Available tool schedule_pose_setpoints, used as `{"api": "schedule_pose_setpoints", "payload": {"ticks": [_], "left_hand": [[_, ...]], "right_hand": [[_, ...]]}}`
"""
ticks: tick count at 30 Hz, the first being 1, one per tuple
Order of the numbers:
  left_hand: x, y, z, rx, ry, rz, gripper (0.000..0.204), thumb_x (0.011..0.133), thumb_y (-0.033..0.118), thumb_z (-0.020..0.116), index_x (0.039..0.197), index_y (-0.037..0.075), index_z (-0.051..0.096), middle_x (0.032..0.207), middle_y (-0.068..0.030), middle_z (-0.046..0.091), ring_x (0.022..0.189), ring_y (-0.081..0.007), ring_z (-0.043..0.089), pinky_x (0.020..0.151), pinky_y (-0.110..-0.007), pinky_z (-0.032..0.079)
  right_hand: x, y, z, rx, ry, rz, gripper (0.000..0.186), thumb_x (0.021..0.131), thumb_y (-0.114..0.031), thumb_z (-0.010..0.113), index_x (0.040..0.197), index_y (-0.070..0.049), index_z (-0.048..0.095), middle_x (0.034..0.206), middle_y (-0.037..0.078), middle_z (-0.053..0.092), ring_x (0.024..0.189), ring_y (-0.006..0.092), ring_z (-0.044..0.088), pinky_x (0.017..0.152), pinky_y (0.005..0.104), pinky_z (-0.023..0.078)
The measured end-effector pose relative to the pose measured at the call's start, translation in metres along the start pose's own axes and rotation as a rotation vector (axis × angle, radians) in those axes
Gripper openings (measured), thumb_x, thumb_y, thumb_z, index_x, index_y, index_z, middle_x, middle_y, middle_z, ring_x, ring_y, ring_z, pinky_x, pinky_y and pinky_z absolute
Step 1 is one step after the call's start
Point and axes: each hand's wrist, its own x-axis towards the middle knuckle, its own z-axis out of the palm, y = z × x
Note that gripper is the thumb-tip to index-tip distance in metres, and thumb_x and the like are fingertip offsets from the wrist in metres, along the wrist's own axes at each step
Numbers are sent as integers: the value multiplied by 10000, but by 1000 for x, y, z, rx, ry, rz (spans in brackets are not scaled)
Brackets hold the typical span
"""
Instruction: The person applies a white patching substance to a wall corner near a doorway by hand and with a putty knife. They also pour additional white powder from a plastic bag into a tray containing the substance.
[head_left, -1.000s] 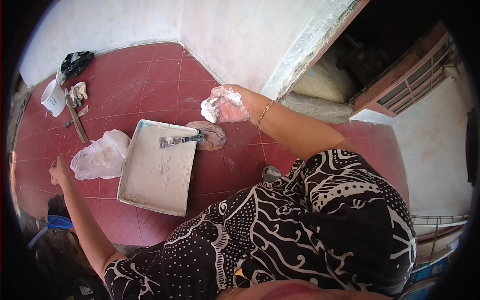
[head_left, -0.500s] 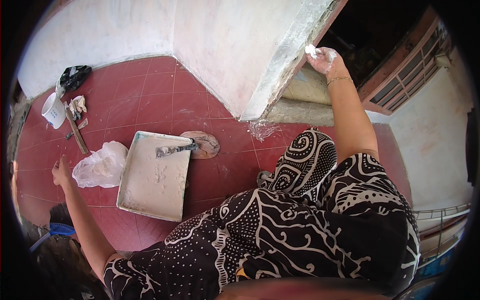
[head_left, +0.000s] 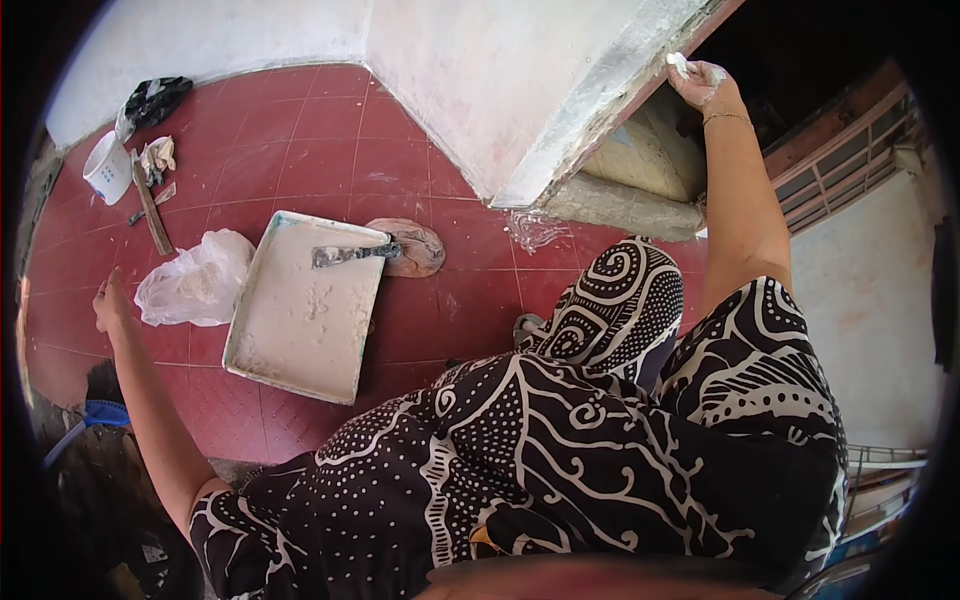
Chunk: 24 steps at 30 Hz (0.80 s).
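From where I stand, the right hand (head_left: 705,85) has changed position: one second ago it was over the floor (head_left: 480,290), just beyond the tray, palm loaded with white paste; it is now out at the far right, beside the wall edge (head_left: 600,112) at the doorway. Compared with half a second ago, it is slightly farther along that edge. By my judgement, this places the point of work at the wall edge, away from the tray. State of the right hand: fingers closed around a small white lump (head_left: 679,66), which projects from the fingertips on the left side of the hand, toward the wall edge; further white residue coats the palm. Whether the lump touches the wall edge cannot be determined from here. The tray (head_left: 290,387) has remained on the floor, well apart from this hand, to its left and nearer. It contains a pale mix (head_left: 297,290) with raised crumbs. The scraper (head_left: 345,256) lies across the far right part of the tray, its handle extending past the rim over a brown bundle (head_left: 420,248). State of the left hand (head_left: 112,300): extended to the far left, fingers partly bent, nothing seen in it; I cannot tell whether it is empty. The nearest item is a white bag (head_left: 200,280), just to its right, between it and the tray.
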Motion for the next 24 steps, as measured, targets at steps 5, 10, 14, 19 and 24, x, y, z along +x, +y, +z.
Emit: {"api": "schedule_pose_setpoints", "payload": {"ticks": [5, 10, 14, 19, 24], "left_hand": [[20, -5, -7, 77, -66, 34, 604, 647, 444, 658, 1116, 69, 595, 1191, -233, 497, 1196, -372, 277, 962, -393, 271], [-16, 11, -6, 37, -90, 29, 551, 661, 423, 655, 1082, 69, 616, 1162, -239, 511, 1213, -368, 229, 955, -398, 276], [-23, 7, -14, -53, -42, 40, 516, 681, 400, 646, 1073, 66, 619, 1165, -249, 503, 1209, -365, 235, 961, -390, 290], [-35, 4, -25, 52, -145, 67, 370, 693, 371, 628, 932, 94, 682, 1043, -201, 591, 1204, -319, 307, 962, -378, 302], [-19, -36, -27, 155, -254, 11, 414, 696, 386, 628, 976, 83, 652, 1004, -209, 592, 1145, -328, 391, 909, -380, 377]], "right_hand": [[-5, 102, 7, -9, -193, 299, 276, 899, -32, 315, 1109, 147, 320, 1133, 239, 418, 1030, 370, 474, 903, 477, 447], [-68, 248, 44, -182, -548, 532, 174, 845, 0, 416, 964, 126, 423, 1037, 244, 475, 952, 359, 513, 828, 450, 488], [-115, 355, 78, -84, -877, 962, 79, 813, -17, 492, 814, 59, 513, 971, 217, 532, 871, 321, 542, 781, 404, 508], [-175, 440, 138, -105, -961, 1062, 98, 821, -20, 466, 823, 65, 514, 944, 189, 528, 828, 298, 546, 753, 389, 515], [-208, 497, 194, -119, -993, 1106, 91, 809, -8, 465, 826, 71, 508, 926, 182, 533, 812, 292, 556, 757, 393, 514]]}}
